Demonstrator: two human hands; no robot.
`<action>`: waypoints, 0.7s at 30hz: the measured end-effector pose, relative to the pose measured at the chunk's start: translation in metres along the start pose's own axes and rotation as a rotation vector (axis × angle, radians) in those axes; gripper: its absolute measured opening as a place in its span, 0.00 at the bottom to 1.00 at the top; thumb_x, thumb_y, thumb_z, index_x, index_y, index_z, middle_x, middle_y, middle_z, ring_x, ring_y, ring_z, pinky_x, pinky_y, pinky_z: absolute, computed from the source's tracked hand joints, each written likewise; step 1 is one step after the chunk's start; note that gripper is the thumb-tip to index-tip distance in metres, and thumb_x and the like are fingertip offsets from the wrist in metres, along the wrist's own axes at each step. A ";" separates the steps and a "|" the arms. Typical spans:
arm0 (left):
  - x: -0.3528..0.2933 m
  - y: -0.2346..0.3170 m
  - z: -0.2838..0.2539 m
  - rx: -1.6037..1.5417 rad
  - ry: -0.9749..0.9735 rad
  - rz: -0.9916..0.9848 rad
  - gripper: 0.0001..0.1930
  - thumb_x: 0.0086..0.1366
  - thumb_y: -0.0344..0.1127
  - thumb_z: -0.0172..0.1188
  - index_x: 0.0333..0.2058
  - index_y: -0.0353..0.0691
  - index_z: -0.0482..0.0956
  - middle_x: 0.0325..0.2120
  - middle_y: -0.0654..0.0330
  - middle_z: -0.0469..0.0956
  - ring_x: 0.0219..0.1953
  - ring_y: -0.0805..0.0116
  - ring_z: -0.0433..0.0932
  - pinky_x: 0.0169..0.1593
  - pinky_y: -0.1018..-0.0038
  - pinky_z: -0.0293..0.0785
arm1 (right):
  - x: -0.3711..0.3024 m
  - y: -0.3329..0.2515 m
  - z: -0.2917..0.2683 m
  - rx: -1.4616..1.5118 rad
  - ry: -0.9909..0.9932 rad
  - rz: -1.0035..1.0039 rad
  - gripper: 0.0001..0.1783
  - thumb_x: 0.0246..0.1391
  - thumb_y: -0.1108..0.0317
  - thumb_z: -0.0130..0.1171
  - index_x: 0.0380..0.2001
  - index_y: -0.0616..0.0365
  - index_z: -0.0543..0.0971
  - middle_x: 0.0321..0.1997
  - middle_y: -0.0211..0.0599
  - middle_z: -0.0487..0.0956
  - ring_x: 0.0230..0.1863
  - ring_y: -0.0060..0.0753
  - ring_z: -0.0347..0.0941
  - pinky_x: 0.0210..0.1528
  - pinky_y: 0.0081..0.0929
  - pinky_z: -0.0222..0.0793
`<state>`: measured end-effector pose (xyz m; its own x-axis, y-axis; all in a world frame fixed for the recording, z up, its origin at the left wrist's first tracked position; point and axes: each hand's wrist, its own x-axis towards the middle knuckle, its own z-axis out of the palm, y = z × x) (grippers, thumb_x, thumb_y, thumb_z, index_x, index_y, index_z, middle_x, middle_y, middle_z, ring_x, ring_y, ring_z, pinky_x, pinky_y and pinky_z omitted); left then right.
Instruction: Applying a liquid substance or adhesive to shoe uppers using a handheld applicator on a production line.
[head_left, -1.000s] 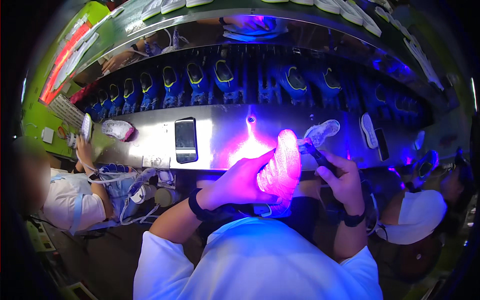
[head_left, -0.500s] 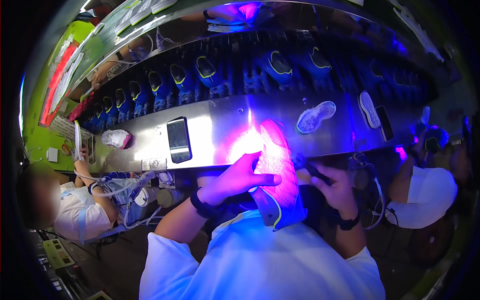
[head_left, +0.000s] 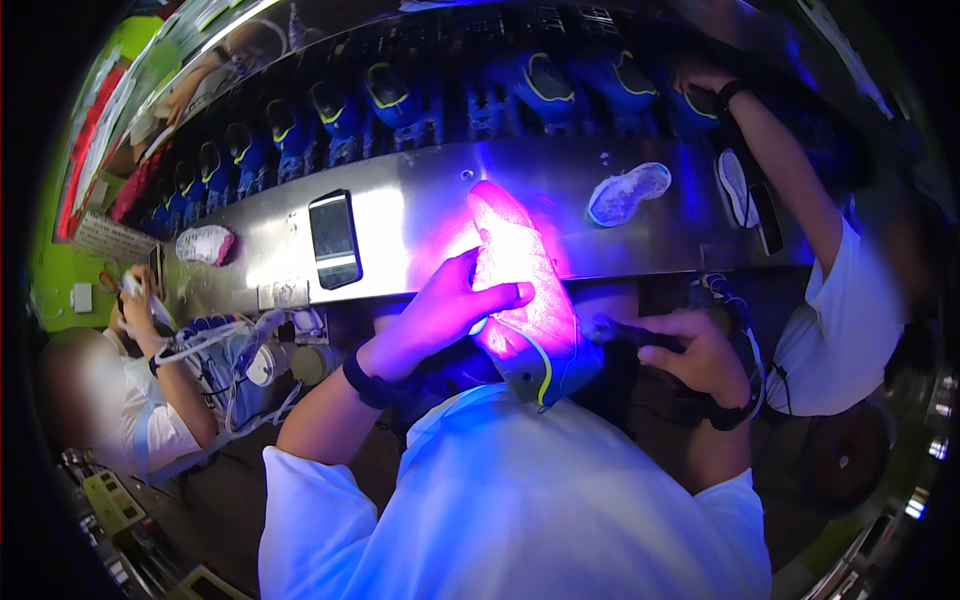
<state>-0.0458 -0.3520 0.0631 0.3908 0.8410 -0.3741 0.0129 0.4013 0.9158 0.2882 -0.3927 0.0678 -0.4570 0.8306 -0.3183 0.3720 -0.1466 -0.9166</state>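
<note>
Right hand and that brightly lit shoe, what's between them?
In the head view, a dark brush-like tool, held in the right hand, reaches toward the shoe; whether it touches is unclear.

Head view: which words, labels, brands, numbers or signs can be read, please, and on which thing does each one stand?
No text can be read clearly.
White sheet at left: print too small and blurred.
Left phone: dark, no readable text.
Shoe in the left hand: none readable under the pink glare.

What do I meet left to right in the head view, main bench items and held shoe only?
White piece with pink end, black phone, lit shoe in the left hand, whitish sole, narrow sole, second phone.
</note>
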 end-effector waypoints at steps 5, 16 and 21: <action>-0.018 -0.011 -0.010 -0.129 0.024 0.034 0.36 0.63 0.37 0.69 0.64 0.29 0.64 0.56 0.55 0.73 0.59 0.65 0.73 0.62 0.68 0.69 | -0.016 -0.012 0.017 -0.236 0.041 -0.110 0.22 0.51 0.72 0.70 0.51 0.59 0.83 0.37 0.43 0.85 0.37 0.35 0.80 0.44 0.28 0.72; -0.047 -0.042 -0.013 -0.674 -0.081 -0.217 0.24 0.71 0.49 0.56 0.55 0.35 0.74 0.46 0.54 0.82 0.46 0.65 0.84 0.52 0.66 0.81 | -0.024 -0.032 0.039 -0.319 0.229 -0.214 0.24 0.48 0.76 0.68 0.52 0.58 0.83 0.27 0.42 0.78 0.28 0.34 0.74 0.34 0.27 0.67; -0.049 -0.051 -0.004 -0.898 -0.146 -0.435 0.27 0.72 0.57 0.52 0.63 0.50 0.69 0.55 0.60 0.78 0.53 0.65 0.80 0.53 0.61 0.78 | -0.015 -0.075 0.017 -0.450 0.205 -0.284 0.24 0.48 0.76 0.68 0.52 0.57 0.83 0.28 0.43 0.79 0.26 0.36 0.74 0.31 0.28 0.67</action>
<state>-0.0697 -0.4119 0.0340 0.6266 0.5283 -0.5730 -0.4936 0.8379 0.2329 0.2537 -0.4031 0.1371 -0.4398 0.8978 0.0208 0.5853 0.3041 -0.7517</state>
